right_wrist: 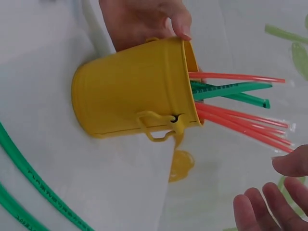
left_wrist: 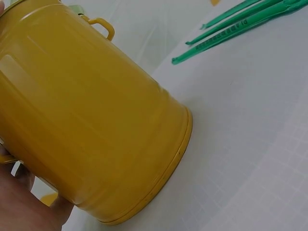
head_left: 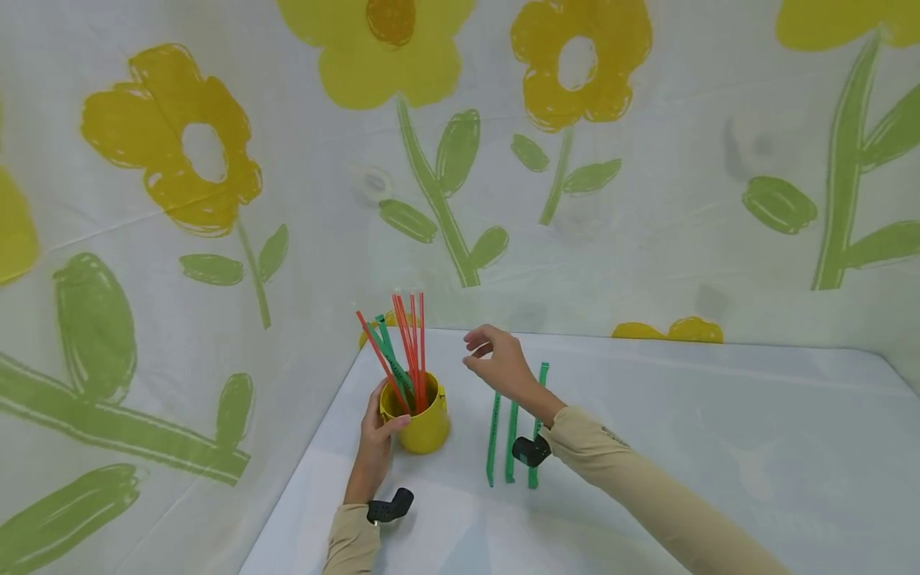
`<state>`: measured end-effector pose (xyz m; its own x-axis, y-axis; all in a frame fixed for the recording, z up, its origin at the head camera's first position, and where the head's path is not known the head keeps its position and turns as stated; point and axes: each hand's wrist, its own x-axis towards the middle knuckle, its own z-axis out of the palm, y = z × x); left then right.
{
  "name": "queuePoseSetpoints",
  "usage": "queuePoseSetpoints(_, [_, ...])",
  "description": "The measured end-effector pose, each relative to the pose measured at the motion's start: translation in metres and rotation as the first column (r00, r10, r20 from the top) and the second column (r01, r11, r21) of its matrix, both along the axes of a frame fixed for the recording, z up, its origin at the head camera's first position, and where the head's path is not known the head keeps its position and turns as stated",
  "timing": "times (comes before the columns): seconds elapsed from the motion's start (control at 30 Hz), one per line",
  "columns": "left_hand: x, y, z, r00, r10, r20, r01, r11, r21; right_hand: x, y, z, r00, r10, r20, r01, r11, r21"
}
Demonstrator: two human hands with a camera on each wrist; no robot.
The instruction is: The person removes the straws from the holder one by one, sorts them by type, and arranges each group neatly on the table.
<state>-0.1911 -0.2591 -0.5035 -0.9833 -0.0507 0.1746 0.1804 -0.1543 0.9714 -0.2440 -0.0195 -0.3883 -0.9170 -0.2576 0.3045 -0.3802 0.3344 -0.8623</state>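
A yellow metal bucket (head_left: 426,431) with small side handles stands upright at the table's left side. My left hand (head_left: 377,446) grips it, thumb at the rim and fingers round the far side. Several red straws (head_left: 422,335) in clear wrappers and a couple of green wrapped straws (right_wrist: 233,90) stick up out of it. My right hand (head_left: 497,361) hovers right of the straw tops, fingers loosely bent with nothing between them. Under that forearm lie three green wrapped straws (head_left: 493,439), roughly side by side; the sleeve and wrist camera partly cover them.
The white table (head_left: 719,447) stretches far to the right. Its back edge meets a flower-printed curtain (head_left: 309,200), which also hangs along the left side, close to the bucket. A black camera (head_left: 532,451) sits on my right wrist, another camera (head_left: 390,505) on my left.
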Motion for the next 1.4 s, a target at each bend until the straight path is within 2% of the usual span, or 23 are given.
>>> queuePoseSetpoints(0.67, [0.001,0.002,0.001,0.999,-0.002,0.039,0.003,1.000,-0.017,0.001,-0.032,0.008,0.995,0.083,-0.052,-0.083,0.997,0.012])
queuePoseSetpoints(0.87, [0.000,0.000,0.000,1.000,0.004,0.029,-0.003,0.999,-0.036,-0.003,-0.042,0.010,0.992,0.093,-0.084,-0.091,0.996,0.022])
queuePoseSetpoints(1.17, [0.001,0.000,0.002,1.000,0.005,0.028,-0.004,0.999,-0.041,-0.006,-0.055,0.012,0.994,0.101,-0.050,-0.100,0.995,0.013])
queuePoseSetpoints(1.4, [0.000,-0.001,0.000,0.999,0.016,0.049,-0.015,0.999,-0.029,-0.008,-0.069,0.009,0.986,0.152,-0.074,-0.153,0.988,-0.006])
